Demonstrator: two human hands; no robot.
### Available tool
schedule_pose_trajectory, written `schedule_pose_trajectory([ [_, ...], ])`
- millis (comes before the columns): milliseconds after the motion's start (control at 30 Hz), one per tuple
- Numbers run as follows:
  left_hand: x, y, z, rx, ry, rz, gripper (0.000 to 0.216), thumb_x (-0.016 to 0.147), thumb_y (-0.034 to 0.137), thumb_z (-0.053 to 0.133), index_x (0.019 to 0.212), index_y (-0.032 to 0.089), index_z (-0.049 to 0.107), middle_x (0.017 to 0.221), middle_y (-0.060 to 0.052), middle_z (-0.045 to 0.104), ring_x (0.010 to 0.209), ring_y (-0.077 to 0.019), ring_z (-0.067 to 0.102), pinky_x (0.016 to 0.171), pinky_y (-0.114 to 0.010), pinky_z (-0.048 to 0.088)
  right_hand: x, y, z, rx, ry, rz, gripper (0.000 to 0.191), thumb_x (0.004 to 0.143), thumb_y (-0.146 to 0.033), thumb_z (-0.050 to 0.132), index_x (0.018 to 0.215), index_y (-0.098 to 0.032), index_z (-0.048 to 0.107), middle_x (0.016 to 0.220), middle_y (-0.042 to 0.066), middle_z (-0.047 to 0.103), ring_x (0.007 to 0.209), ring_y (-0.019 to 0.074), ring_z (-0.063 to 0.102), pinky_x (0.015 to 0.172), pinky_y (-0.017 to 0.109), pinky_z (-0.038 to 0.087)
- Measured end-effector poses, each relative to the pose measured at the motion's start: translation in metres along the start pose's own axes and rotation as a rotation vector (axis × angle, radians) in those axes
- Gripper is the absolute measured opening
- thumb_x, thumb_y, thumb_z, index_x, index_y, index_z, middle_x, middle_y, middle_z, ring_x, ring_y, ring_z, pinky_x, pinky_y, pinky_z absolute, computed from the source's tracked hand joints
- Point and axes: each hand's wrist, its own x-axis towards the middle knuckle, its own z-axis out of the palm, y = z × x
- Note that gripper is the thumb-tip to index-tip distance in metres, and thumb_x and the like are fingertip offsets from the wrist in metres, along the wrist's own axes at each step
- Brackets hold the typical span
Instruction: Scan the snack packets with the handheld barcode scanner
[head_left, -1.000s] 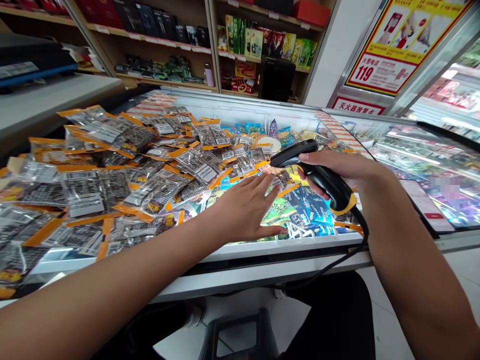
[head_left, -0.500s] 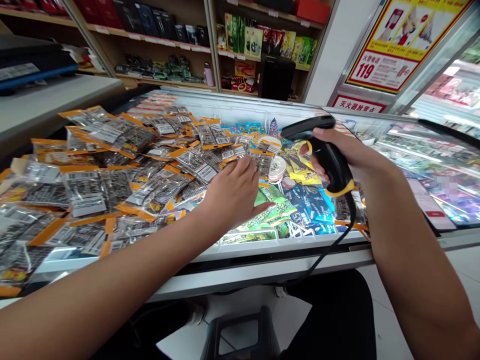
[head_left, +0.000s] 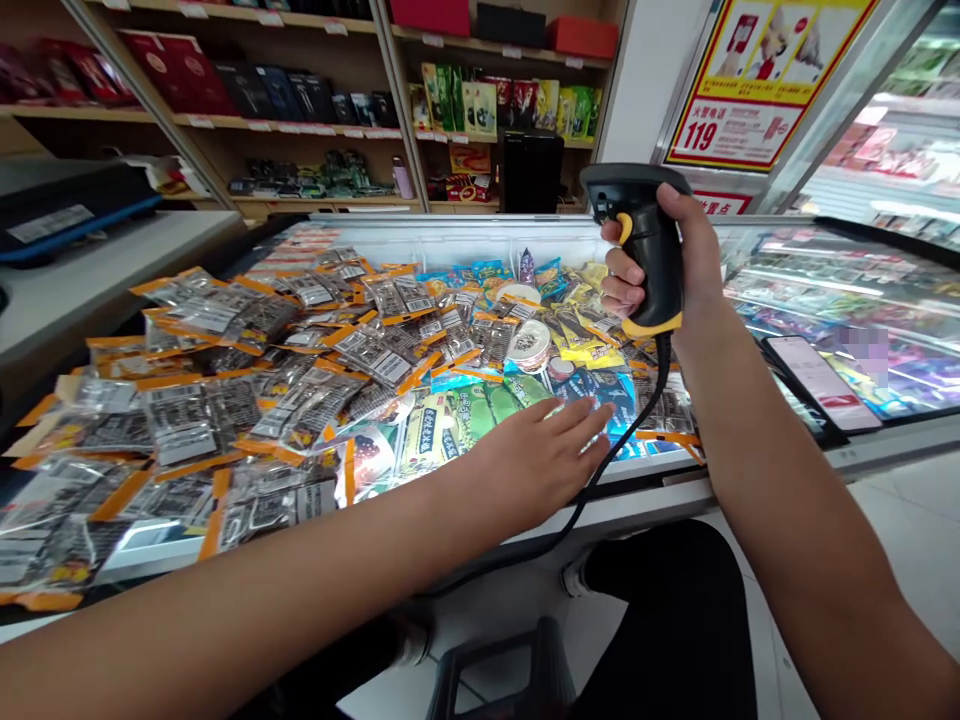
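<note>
My right hand (head_left: 679,265) is closed round the grip of a black and yellow barcode scanner (head_left: 637,240), held upright above the freezer lid, its black cable (head_left: 600,470) trailing down over the front edge. My left hand (head_left: 544,455) lies flat with fingers stretched out on the glass lid (head_left: 525,500) near the front, beside green snack packets (head_left: 465,410) seen under the glass. A heap of orange-edged clear snack packets (head_left: 247,380) with barcode labels covers the lid to the left of that hand.
A phone (head_left: 817,380) lies on the neighbouring freezer lid at right. Shelves of boxed goods (head_left: 300,100) stand behind. A grey counter (head_left: 90,280) is at left. A dark stool (head_left: 502,670) stands on the floor below, by my legs.
My right hand has lifted the scanner up from low over the packets to upright. My left hand slid from the packet heap back toward the lid's front edge.
</note>
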Motion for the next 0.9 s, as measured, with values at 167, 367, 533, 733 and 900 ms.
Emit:
schedule_pose_trajectory([
  [167,0.049,0.002,0.007,-0.088,0.082,0.080,0.054,0.107,0.022,0.030,0.160,0.027,0.038,0.167,-0.009,0.037,0.153,-0.0218,0.038,0.119,-0.038,0.036,-0.006,-0.003,-0.007,0.070,-0.173,-0.060,0.056,0.077,-0.078,0.066,0.102,-0.028,0.057,0.054,-0.009,0.034,0.047,0.0116,0.038,0.052,0.028,0.041],
  [367,0.061,-0.008,0.027,-0.108,0.034,-0.187,0.056,0.107,0.047,0.036,0.157,0.024,0.045,0.167,-0.015,0.035,0.153,-0.0322,0.037,0.121,-0.050,0.034,-0.019,-0.007,-0.001,0.022,0.015,-0.084,0.064,0.075,-0.085,0.061,0.108,-0.031,0.059,0.058,-0.008,0.032,0.053,0.0124,0.040,0.054,0.027,0.041],
  [533,0.022,-0.052,0.026,-0.063,-0.068,-0.374,0.064,0.106,0.057,0.032,0.160,0.023,0.041,0.168,-0.016,0.032,0.156,-0.0337,0.031,0.123,-0.054,0.028,-0.017,-0.001,0.017,-0.062,0.102,0.043,0.068,0.076,-0.087,0.060,0.111,-0.028,0.061,0.061,-0.007,0.037,0.052,0.0121,0.043,0.051,0.026,0.040],
  [733,-0.010,-0.094,0.041,-0.103,-0.120,-0.519,0.073,0.103,0.068,0.024,0.166,0.031,0.025,0.175,-0.006,0.013,0.161,-0.0321,0.015,0.126,-0.052,0.022,-0.004,0.035,0.022,-0.006,0.035,0.233,0.049,0.083,-0.070,0.069,0.100,-0.024,0.059,0.064,-0.004,0.043,0.047,0.0097,0.034,0.041,0.025,0.030],
  [900,-0.012,-0.107,0.052,-0.122,-0.098,-0.636,0.080,0.100,0.074,0.021,0.167,0.031,0.022,0.175,-0.006,0.012,0.161,-0.0339,0.011,0.126,-0.054,0.016,-0.018,0.054,0.020,-0.100,0.076,0.322,0.038,0.086,-0.058,0.071,0.092,-0.022,0.059,0.062,-0.003,0.042,0.047,0.0097,0.033,0.039,0.024,0.029],
])
